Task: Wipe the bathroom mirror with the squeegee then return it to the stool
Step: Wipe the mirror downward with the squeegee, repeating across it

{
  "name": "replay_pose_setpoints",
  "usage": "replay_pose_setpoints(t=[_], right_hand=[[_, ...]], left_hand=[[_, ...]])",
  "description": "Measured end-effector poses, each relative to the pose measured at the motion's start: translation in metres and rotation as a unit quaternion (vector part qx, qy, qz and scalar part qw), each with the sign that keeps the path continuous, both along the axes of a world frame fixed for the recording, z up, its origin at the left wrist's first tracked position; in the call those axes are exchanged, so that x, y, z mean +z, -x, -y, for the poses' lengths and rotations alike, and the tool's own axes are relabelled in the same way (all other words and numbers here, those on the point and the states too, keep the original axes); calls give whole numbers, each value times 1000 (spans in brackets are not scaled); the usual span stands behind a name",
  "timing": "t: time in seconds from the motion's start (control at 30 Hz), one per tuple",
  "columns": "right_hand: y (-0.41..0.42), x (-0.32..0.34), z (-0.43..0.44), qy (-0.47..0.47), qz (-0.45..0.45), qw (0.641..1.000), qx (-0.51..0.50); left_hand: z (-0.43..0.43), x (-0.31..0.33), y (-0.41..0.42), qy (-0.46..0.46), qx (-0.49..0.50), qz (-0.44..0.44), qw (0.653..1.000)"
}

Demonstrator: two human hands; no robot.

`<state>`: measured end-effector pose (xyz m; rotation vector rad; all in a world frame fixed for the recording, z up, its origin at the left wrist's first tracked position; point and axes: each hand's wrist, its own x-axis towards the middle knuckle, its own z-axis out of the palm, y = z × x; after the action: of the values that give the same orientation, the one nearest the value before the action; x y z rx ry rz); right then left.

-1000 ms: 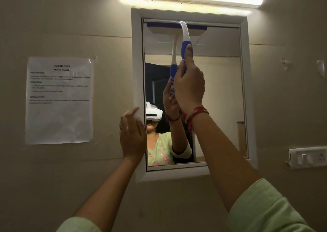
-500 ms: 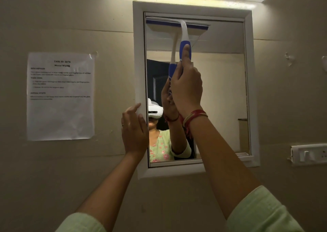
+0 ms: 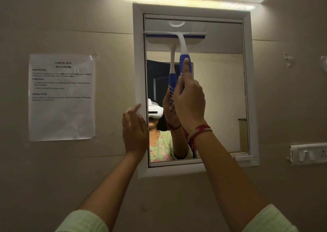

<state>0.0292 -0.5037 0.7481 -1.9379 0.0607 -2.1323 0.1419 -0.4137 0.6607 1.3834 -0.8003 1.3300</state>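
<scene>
Head view: the right hand clenched the squeegee handle, blade flat against the upper mirror glass for full contact. The left hand, fingers released, steadied the frame.

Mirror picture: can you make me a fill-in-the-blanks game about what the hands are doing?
1. The right hand grips the handle of the ____.
2. The squeegee blade lies against the ____ part of the mirror.
3. The left hand rests at the mirror frame's ____ edge.
4. A sheet of ____ is stuck on the wall left of the mirror.

Missing words: squeegee; top; left; paper
</scene>
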Motion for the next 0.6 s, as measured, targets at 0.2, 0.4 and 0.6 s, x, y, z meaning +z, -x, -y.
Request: replay_pose_setpoints(t=[0.2, 0.4, 0.6], right_hand=[[2, -23, 4, 0, -14, 1000, -9], [3, -43, 2, -4, -24, 1000, -5], [9, -67, -1, -7, -41, 999, 12]], left_hand=[[0, 0, 0, -2, -4, 0, 1000], [0, 0, 1, 5, -6, -5, 1000], [0, 0, 0, 10, 4, -9, 1000]])
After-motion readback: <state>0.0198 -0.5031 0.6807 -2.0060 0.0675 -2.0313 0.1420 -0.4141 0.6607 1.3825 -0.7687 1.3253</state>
